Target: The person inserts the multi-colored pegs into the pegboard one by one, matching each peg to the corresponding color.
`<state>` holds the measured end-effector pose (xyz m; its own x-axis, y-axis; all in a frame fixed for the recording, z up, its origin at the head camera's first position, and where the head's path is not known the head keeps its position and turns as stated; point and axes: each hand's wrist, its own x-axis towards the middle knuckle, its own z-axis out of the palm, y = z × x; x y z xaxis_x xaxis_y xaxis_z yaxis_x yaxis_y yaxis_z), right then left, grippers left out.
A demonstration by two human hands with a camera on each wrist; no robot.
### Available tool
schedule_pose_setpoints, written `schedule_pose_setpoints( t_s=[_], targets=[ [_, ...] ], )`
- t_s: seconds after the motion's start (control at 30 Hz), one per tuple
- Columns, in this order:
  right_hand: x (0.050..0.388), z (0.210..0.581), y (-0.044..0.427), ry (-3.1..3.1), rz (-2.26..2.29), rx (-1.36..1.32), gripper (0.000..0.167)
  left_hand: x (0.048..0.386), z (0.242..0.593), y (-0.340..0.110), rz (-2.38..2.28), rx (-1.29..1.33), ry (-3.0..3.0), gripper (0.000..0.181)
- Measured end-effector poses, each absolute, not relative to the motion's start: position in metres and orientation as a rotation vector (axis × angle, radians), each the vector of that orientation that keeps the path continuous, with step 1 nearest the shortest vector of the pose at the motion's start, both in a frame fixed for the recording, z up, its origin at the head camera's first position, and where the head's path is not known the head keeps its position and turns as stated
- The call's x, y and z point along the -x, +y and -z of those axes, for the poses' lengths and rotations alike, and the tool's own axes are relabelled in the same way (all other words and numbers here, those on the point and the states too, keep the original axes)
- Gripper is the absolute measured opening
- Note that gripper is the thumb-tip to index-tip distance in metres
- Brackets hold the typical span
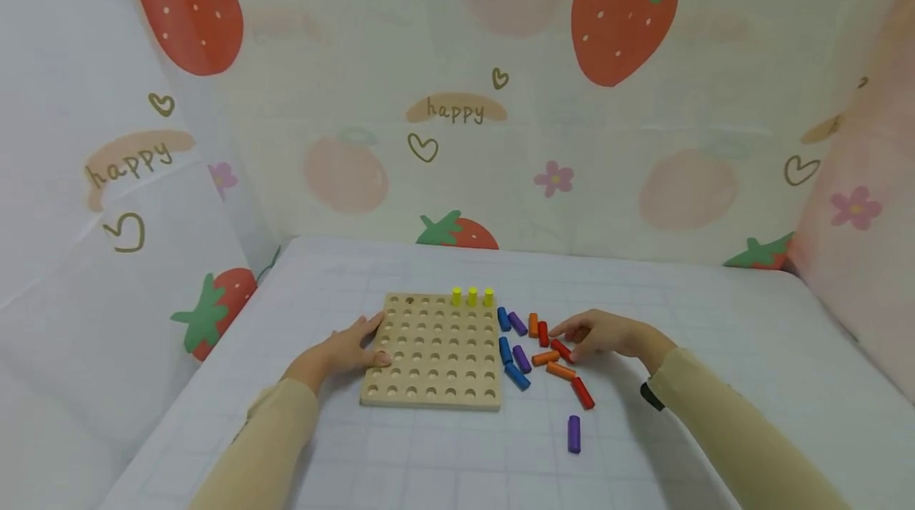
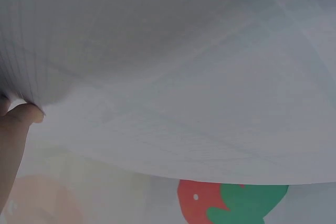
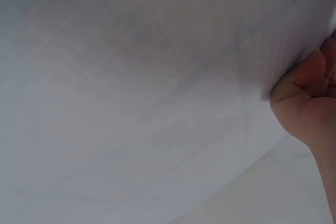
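Note:
A wooden pegboard with rows of round holes lies on the table. Three yellow pegs stand upright in its far row, toward the right. At the board's left edge rests my left hand, fingers and thumb spread, the thumb over the top face. My right hand reaches in from the right over the loose pegs. Its index finger and thumb are apart beside a red peg; the index tip is near another red peg. Each wrist view shows only part of a hand against the cloth.
Between board and right hand lie blue pegs, purple pegs and orange pegs. Nearer me are a red peg and a separate purple peg. A white cloth covers the table; a strawberry-print curtain hangs behind.

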<state>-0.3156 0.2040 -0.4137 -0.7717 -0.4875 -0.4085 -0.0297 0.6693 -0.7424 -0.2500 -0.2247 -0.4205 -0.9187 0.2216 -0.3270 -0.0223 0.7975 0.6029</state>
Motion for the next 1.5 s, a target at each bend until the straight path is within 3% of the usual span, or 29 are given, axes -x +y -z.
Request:
schedule_pose_setpoints(
  t_s=[0.33, 0.77, 0.97, 1.5],
  targets=[
    [0.314, 0.411, 0.201, 2.304, 1.003, 0.473, 0.031, 0.249, 0.42, -0.225, -0.884, -0.144, 2.602, 0.093],
    [0.309, 0.404, 0.193, 2.325, 1.072, 0.379, 0.029, 0.247, 0.42, -0.225, -0.884, -0.176, 2.615, 0.094],
    [0.315, 0.397, 0.195, 2.304, 1.22, 0.255, 0.04, 0.248, 0.42, -0.224, -0.885, -0.19, 2.62, 0.095],
    [0.324, 0.376, 0.148, 2.259, 1.545, 0.083, 0.046, 0.249, 0.422, -0.225, -0.885, -0.175, 2.615, 0.097]
  ],
)
